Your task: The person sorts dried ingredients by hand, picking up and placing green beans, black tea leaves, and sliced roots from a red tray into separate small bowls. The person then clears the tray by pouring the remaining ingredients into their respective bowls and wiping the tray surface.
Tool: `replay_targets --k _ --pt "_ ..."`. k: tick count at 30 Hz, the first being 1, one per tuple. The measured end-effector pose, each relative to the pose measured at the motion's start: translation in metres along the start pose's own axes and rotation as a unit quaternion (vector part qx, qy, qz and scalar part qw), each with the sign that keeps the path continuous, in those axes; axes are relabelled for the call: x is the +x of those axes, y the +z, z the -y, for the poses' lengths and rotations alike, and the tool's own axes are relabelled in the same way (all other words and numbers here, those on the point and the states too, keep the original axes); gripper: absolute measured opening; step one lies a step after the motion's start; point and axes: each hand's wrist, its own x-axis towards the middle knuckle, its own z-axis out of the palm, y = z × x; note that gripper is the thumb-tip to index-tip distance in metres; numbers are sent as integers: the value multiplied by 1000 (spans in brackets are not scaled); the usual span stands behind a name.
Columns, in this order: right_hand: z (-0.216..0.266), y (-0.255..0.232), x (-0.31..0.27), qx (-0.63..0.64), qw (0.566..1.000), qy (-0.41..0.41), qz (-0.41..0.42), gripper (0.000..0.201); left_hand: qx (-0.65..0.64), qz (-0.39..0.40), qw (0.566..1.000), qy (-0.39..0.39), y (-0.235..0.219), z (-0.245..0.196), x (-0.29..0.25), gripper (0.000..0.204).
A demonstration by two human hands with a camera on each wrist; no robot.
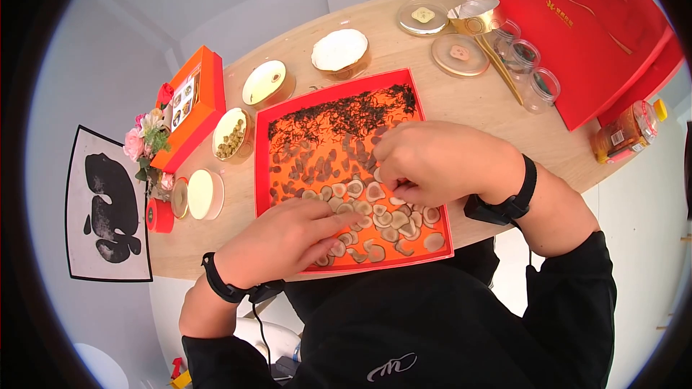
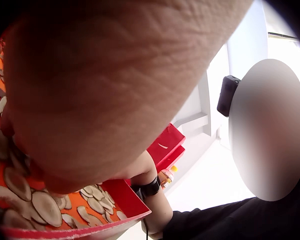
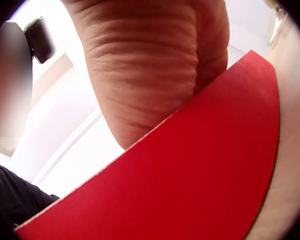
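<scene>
A shallow red box [image 1: 261, 173] with an orange floor lies in front of the person. Across its far part are dark, thin shreds [image 1: 346, 117]; small brown pieces [image 1: 321, 168] fill the middle band. Round pale slices with dark rims [image 1: 389, 233] cover the near part. My left hand [image 1: 288, 236] reaches over the near left side, fingers extended among the pale slices. Over the right wall comes my right hand [image 1: 432, 162], fingers bent down at the edge of the slices. I cannot tell whether it pinches one, since the hand hides its fingertips.
White bowls [image 1: 339, 50] stand behind the box; another bowl [image 1: 231, 135] holds greenish buds. A golden scoop [image 1: 497, 65], lids [image 1: 460, 55] and transparent jars [image 1: 540, 90] stand back right, by a red gift bag [image 1: 577, 36]. An orange box [image 1: 191, 112] and flowers [image 1: 148, 137] are left.
</scene>
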Motion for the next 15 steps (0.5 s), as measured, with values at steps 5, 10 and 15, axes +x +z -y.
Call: replay_targets --k 5,10,15 --pt "-4 6 -1 -2 998 -37 -53 8 -27 6 1000 -5 -3 -9 6 59" --pt "0 -9 -5 25 1000 7 2 9 7 -9 1000 -11 -1 -3 2 61" --pt "-7 -1 -2 -15 999 -14 -41 11 -5 14 1000 -19 0 -7 7 62"
